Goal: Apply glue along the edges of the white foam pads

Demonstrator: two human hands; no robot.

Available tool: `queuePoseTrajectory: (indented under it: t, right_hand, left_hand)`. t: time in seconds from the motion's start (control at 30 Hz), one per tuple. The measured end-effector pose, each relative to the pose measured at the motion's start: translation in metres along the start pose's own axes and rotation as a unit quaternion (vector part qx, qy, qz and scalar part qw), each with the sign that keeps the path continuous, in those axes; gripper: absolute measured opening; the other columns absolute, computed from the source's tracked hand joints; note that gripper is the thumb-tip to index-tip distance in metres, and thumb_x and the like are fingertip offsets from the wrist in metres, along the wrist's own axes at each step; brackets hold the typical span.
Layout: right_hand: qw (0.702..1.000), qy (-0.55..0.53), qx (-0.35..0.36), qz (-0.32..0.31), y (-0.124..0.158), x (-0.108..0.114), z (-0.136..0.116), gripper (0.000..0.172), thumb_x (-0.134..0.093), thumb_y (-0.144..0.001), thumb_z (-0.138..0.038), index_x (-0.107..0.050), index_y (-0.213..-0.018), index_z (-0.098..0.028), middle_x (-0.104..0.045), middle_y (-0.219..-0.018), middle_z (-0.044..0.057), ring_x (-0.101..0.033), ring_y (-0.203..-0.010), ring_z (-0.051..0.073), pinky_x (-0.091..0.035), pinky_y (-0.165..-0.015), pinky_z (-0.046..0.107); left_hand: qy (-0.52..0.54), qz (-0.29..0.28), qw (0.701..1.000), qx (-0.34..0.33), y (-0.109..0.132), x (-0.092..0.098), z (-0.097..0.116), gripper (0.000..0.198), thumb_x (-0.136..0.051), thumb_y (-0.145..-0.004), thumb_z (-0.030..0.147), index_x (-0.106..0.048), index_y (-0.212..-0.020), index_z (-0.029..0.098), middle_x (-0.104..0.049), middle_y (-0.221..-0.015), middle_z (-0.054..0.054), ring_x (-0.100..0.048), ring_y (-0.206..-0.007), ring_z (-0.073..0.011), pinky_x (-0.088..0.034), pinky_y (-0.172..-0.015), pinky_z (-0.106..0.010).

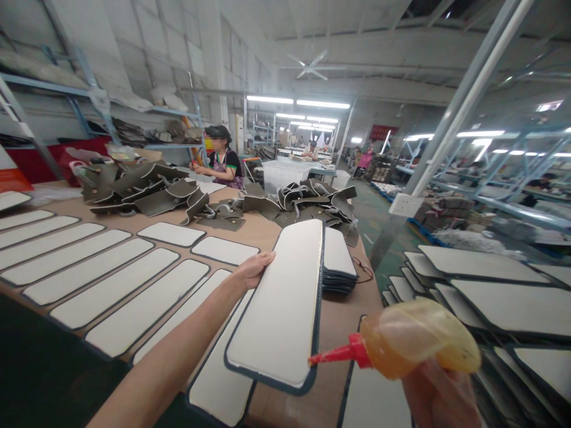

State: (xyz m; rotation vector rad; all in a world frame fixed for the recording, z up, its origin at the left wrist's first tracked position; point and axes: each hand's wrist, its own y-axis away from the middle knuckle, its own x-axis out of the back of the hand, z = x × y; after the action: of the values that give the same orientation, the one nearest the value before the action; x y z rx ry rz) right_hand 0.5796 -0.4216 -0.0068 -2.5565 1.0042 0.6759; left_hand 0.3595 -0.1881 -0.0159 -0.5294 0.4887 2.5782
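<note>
My left hand (253, 270) grips the left long edge of a white panel with a dark rim (281, 306) and holds it tilted above the table. My right hand (439, 392), at the bottom right, is wrapped round a squeeze bottle of yellow glue (414, 339). The bottle's red nozzle (336, 355) points left and touches the panel's near right edge. A shiny line runs along the panel's right rim.
Rows of matching white panels (89, 273) lie flat across the brown table (263, 229). A stack of panels (339, 264) sits behind the held one. Piles of grey-green bag parts (147, 190) fill the far end. A seated person (220, 160) works there. More panels (482, 264) lie at right.
</note>
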Motion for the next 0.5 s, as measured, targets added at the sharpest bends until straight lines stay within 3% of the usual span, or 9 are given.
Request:
queuePoseTrajectory:
  t: [0.33,0.5]
  right_hand:
    - [1.000,0.013,0.014,-0.010,-0.002,0.007,0.006,0.051,-0.078,-0.057,-0.030,-0.063,-0.105,-0.024,-0.070,-0.085,0.005,-0.065,-0.073,0.022,-0.055,-0.066,0.030]
    - [0.999,0.045,0.019,0.001,-0.003,0.029,0.013,0.041,-0.076,-0.062,-0.026,-0.064,-0.101,-0.022,-0.069,-0.080,0.004,-0.065,-0.072,0.020,-0.054,-0.064,0.026]
  left_hand:
    - [0.018,0.036,0.999,-0.020,-0.002,0.007,-0.001,0.015,-0.064,-0.076,0.017,-0.057,-0.065,0.011,-0.063,-0.054,-0.003,-0.058,-0.045,-0.0122,-0.047,-0.047,-0.022]
    - [0.044,0.056,0.997,-0.030,-0.010,0.018,-0.005,0.016,-0.064,-0.077,0.017,-0.054,-0.065,0.013,-0.062,-0.052,-0.001,-0.058,-0.046,-0.0122,-0.049,-0.049,-0.022]
